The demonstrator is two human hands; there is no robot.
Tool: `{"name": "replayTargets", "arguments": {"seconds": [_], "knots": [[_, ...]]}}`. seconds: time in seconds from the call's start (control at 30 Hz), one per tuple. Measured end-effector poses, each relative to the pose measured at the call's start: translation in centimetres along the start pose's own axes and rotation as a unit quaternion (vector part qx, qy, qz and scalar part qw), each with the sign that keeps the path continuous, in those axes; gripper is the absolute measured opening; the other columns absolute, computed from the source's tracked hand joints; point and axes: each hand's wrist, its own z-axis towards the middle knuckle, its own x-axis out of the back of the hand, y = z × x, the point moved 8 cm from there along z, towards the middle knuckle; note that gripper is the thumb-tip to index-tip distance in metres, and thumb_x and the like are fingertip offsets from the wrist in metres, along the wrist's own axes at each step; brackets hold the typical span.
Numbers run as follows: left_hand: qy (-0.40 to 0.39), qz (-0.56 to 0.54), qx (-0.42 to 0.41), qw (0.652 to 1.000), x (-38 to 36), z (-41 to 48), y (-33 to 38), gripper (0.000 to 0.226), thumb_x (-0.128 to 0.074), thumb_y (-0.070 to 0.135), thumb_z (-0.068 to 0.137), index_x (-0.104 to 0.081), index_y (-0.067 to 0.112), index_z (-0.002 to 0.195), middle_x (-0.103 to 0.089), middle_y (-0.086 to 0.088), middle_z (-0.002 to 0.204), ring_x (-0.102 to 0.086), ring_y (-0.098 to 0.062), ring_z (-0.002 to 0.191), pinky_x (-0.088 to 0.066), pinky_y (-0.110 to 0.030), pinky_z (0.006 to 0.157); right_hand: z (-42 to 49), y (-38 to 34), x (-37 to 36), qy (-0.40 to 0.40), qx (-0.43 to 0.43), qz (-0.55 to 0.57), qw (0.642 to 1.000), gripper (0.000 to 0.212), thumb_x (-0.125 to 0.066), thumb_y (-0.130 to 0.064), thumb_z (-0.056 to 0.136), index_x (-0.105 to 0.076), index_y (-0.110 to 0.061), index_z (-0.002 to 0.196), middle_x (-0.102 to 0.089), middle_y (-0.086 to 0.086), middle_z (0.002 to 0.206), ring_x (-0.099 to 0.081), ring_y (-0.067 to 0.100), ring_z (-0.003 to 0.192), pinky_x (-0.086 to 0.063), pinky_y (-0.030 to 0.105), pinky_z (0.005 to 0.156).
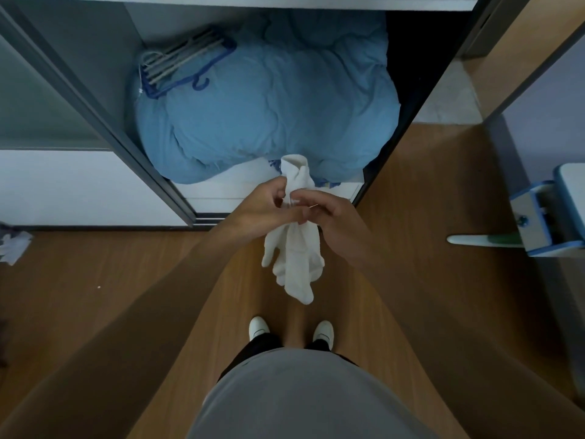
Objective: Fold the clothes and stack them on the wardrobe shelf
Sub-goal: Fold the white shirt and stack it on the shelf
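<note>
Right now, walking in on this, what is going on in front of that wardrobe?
A person stands at the open wardrobe holding a white garment, possibly socks. The left hand and right hand pinch its upper part with their fingers, and the rest hangs down above the floor. It is not yet on the shelf, where a bulky blue quilt lies with hangers on top. Another pale cloth lies on the floor, far left.

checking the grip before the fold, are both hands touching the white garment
Touching. The head view shows the left hand and right hand both pinching the white garment near its top.
</note>
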Motion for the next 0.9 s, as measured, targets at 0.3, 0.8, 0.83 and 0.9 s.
{"name": "replayTargets", "arguments": {"seconds": [0.3,0.8,0.83,0.9], "knots": [[-0.005,0.107,-0.039,0.994,-0.3,0.6,0.5,0.032,-0.070,0.001,0.082,-0.061,0.030,0.094,-0.065,0.012,0.089,-0.064,-0.003,0.081,-0.048,-0.020,0.070,-0.2,-1.5,0.9,-0.002,0.063,-0.145,0.987,0.054,-0.041,0.008,0.095,-0.061,-0.022,0.135,-0.044,-0.004,0.113,-0.044,-0.005,0.098,-0.033,0.003,0.090],[-0.009,0.108,-0.098,0.989,1.4,-0.5,1.3,0.026,-0.067,0.012,0.076,-0.063,0.037,0.080,-0.062,0.020,0.074,-0.058,0.001,0.067,-0.042,-0.012,0.060,-0.1,-4.3,2.2,0.006,0.154,-0.192,0.969,0.008,-0.060,-0.020,0.097,-0.056,-0.013,0.098,-0.055,-0.015,0.084,-0.053,0.002,0.078,-0.042,0.021,0.070],[0.001,0.109,-0.096,0.989,1.6,-0.4,1.0,0.027,-0.068,0.014,0.075,-0.060,0.039,0.084,-0.061,0.020,0.078,-0.058,0.000,0.070,-0.043,-0.013,0.061,-0.2,-4.6,2.1,0.009,0.160,-0.189,0.969,0.006,-0.059,-0.019,0.098,-0.057,-0.013,0.097,-0.055,-0.016,0.083,-0.052,0.001,0.076,-0.040,0.018,0.069],[0.032,0.121,-0.097,0.987,2.3,-0.3,0.0,0.035,-0.070,0.017,0.073,-0.051,0.041,0.090,-0.060,0.015,0.089,-0.058,-0.005,0.077,-0.046,-0.020,0.065,-0.1,-4.9,2.1,0.011,0.163,-0.194,0.967,0.006,-0.059,-0.017,0.098,-0.059,-0.011,0.096,-0.056,-0.014,0.083,-0.053,0.003,0.077,-0.040,0.017,0.070]]}}
